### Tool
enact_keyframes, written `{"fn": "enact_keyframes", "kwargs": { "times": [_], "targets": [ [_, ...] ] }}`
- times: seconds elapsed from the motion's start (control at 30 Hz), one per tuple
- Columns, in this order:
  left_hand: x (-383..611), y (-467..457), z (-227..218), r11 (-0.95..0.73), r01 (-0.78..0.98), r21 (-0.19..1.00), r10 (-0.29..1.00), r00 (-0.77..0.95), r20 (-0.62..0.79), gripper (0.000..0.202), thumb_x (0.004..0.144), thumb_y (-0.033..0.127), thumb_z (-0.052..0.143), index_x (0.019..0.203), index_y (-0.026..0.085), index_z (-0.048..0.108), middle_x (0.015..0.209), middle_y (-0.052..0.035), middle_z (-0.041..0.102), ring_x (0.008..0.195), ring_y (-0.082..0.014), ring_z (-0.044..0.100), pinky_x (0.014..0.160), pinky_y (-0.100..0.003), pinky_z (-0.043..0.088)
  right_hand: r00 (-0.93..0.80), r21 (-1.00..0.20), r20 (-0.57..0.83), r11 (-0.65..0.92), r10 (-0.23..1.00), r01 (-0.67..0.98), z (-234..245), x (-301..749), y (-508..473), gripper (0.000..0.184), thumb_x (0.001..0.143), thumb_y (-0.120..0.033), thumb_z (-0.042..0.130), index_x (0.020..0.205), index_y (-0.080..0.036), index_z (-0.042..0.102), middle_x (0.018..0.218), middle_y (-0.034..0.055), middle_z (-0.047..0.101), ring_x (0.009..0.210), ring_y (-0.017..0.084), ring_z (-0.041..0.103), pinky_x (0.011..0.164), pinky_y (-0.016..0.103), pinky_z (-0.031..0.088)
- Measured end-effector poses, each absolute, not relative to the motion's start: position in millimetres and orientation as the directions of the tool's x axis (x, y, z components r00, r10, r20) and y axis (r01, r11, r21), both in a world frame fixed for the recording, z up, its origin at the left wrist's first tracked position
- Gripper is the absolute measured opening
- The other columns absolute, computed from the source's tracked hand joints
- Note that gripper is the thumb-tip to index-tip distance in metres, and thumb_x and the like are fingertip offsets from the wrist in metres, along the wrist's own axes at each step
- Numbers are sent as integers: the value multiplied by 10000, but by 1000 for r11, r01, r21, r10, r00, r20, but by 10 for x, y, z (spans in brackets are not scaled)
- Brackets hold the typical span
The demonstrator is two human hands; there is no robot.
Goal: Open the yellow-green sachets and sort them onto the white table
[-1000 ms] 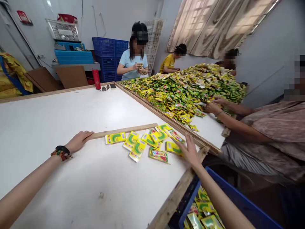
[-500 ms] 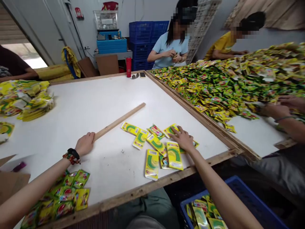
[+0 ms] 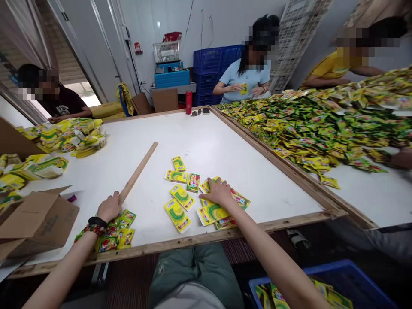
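Note:
My left hand (image 3: 109, 207) is closed round one end of a flat wooden stick (image 3: 138, 173), which slants away from me over the white table. Just beside that hand lie several small green and yellow sachets (image 3: 126, 237) in a cluster. My right hand (image 3: 219, 193) lies palm down with fingers spread on a loose group of yellow packets (image 3: 211, 213), partly hiding them. To its left, several more flat yellow packets (image 3: 178, 215) are scattered, and among them a green and red one (image 3: 193, 182) shows its other side.
Wooden strips (image 3: 254, 138) edge the table. Beyond them a large heap of sachets (image 3: 299, 124) spreads right. A cardboard box (image 3: 48, 221) and yellow packet piles (image 3: 90, 133) stand left. A blue crate (image 3: 350, 274) sits below right. Co-workers sit around; a red bottle (image 3: 188, 103) stands far back.
The view has shifted left. My left hand has moved left with the stick, which now points more away from me. My right hand has moved left, and the yellow packets lie differently.

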State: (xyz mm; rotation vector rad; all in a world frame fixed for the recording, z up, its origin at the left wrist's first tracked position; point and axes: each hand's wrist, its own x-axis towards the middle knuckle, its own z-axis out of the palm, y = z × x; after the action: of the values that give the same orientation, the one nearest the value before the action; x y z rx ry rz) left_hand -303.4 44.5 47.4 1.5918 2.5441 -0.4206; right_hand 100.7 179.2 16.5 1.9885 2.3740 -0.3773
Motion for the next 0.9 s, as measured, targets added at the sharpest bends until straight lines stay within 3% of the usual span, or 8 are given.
{"fn": "enact_keyframes", "kwargs": {
  "times": [0.13, 0.27, 0.47, 0.6, 0.67, 0.77, 0.83, 0.9],
  "targets": [
    [-3050, 429, 403, 486, 860, -154, 840, -509, -187, 444, 808, 199, 392, 1244, 127, 429, 1065, -201, 642, 949, -357, 664, 773, -428, 484, -203, -199, -129, 175, 971, 964, 180, 877, 1753, 638, 698, -441, 703, 1242, -135, 572, 1301, 283, 524, 1177, 452, 508, 888, 512, 385],
    [-3142, 547, 381, 549, 828, -117, 814, -561, -152, 428, 814, 249, 421, 1216, 108, 456, 1097, -208, 632, 987, -348, 652, 804, -419, 489, -232, -319, -13, 216, 973, 923, 268, 929, 1748, 350, 852, -324, 521, 1129, -162, 660, 1011, 189, 710, 975, 325, 652, 824, 414, 447],
    [-3203, 743, 511, 601, 796, -71, 783, -604, -147, 440, 803, 228, 457, 1215, 76, 492, 1107, -239, 635, 1027, -386, 625, 791, -457, 499, -52, -584, 236, 185, 970, 791, 529, 1275, 1578, 483, 963, -293, 270, 1294, -105, 567, 956, 129, 746, 831, 242, 695, 750, 363, 518],
    [-2764, 750, 630, 560, 827, -52, 823, -562, -85, 492, 842, 165, 399, 1306, 4, 413, 1305, -329, 488, 1267, -452, 437, 909, -560, 440, 17, -857, 230, 194, 973, 477, 703, 1439, 1238, 507, 908, -423, 418, 1205, -73, 635, 814, 74, 753, 688, 208, 694, 590, 316, 560],
    [-2263, 654, 660, 416, 909, 29, 909, -414, -47, 536, 885, 196, 390, 1404, 91, 311, 1459, -242, 374, 1384, -363, 317, 1056, -532, 356, 4, -949, 200, 193, 980, 251, 768, 1435, 1033, 435, 827, -412, 552, 1087, -100, 709, 787, 61, 755, 643, 203, 681, 548, 307, 554],
    [-1287, 399, 640, -185, 858, 480, 979, 118, 167, 648, 885, 361, 511, 1446, 179, 243, 1518, -143, 333, 1405, -281, 311, 1140, -469, 314, -92, -952, 198, 213, 976, 218, 820, 1358, 731, 324, 794, -354, 603, 1000, -158, 756, 789, 44, 760, 598, 178, 652, 535, 291, 534],
    [-677, 229, 569, -336, 709, 619, 940, 218, 262, 833, 799, 424, 648, 1460, 200, 193, 1502, -141, 361, 1388, -292, 348, 1129, -461, 346, -143, -930, 185, 221, 972, 294, 821, 1309, 557, 304, 810, -336, 597, 1011, -176, 759, 752, 32, 755, 551, 157, 616, 530, 281, 517],
    [-232, 101, 446, -295, 643, 707, 952, 133, 277, 838, 778, 358, 674, 1449, 218, 191, 1426, -147, 460, 1293, -295, 479, 1041, -459, 447, -143, -931, 148, 187, 979, 312, 794, 1288, 424, 309, 817, -352, 613, 1032, -181, 753, 708, 23, 742, 537, 151, 599, 543, 280, 515]
  ]
}}
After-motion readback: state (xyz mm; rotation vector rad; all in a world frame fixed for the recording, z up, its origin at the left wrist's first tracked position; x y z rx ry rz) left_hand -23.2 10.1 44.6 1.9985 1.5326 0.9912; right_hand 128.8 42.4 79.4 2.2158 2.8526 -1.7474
